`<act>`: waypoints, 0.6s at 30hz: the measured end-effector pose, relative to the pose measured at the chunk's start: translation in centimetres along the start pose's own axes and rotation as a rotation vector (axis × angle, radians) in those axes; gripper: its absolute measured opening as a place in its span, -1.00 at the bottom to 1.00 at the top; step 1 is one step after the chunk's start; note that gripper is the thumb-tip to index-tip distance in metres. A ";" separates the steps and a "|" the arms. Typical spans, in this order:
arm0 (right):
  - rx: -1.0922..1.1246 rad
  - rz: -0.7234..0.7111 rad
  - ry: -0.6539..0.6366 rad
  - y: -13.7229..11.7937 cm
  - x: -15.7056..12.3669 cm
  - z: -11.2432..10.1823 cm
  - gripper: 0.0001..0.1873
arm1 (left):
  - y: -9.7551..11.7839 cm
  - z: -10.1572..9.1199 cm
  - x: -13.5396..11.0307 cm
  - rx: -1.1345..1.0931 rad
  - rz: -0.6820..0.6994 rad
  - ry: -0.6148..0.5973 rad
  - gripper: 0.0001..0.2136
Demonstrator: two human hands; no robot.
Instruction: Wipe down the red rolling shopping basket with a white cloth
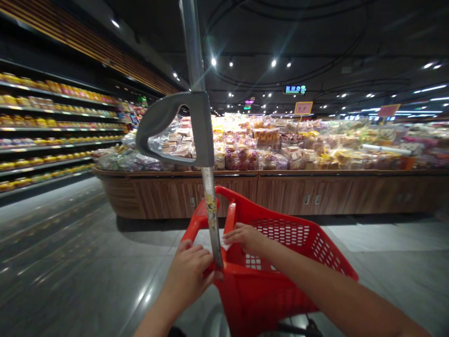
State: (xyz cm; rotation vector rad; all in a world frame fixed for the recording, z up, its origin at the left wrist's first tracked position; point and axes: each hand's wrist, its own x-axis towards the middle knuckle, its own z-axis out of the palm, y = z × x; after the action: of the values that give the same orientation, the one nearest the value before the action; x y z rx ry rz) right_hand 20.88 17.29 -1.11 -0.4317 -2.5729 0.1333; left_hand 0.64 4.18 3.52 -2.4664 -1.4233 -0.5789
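Our left hand (pixel 187 276) is curled around the near rim of the red basket (pixel 259 299), fingers bent and closed, just beside the steel pole (pixel 212 220) that rises at that corner. Our right hand (pixel 243 236) lies over the basket's inner edge, close to the pole on its other side, with the fingers loosely spread; we cannot tell whether they grip. The pole carries a grey handle (pixel 168 126) at about our eye line and a worn yellow sticker (pixel 210 206) lower down.

The basket sits low in front of us, above a grey floor (pixel 80 262). Beyond its far edge runs a long wooden counter (pixel 168 199), heaped with bagged bread (pixel 252 150), with price signs (pixel 303 108) standing above the heap. Along our left, shelves (pixel 52 126) hold rows of yellow packs.
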 end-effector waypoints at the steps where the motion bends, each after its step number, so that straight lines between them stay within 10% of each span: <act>1: -0.012 0.051 0.040 0.1 0.1 0.0 -0.55 | 0.0 0.0 0.0 0.008 0.001 -0.002 -0.90; 12: 0.131 0.133 0.111 -5.8 -3.1 -2.7 -0.45 | -0.1 -0.6 0.3 0.030 -0.016 0.031 -0.88; 18: 0.333 0.430 0.302 -13.1 -8.3 -4.4 -0.61 | 1.8 1.9 -4.4 -0.025 -0.058 0.436 -0.37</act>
State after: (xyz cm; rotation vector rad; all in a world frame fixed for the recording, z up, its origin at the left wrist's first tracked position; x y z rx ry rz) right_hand 26.27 2.24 0.94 -0.8003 -2.0800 0.5913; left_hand 0.65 0.57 -0.13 -2.1399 -1.3134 -1.0730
